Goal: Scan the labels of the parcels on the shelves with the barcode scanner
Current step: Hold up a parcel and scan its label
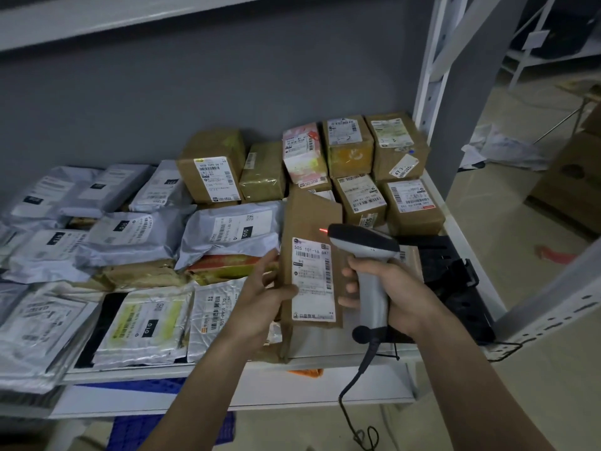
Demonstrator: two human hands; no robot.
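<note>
Left hand (260,294) holds parcel (310,265) upright, label facing; right hand (390,291) grips scanner (367,255), aimed at it.

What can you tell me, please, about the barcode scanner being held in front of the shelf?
The barcode scanner is pistol-shaped, seemingly plastic, with a dark head and a light grey handle. The right hand grips the handle, holding it roughly upright with the head pointing left. A small red light glows at its nose, landing on the brown cardboard parcel just above the white label. A dark cable leaves the handle's base and hangs down in loops. The left hand steadies the parcel.
</note>
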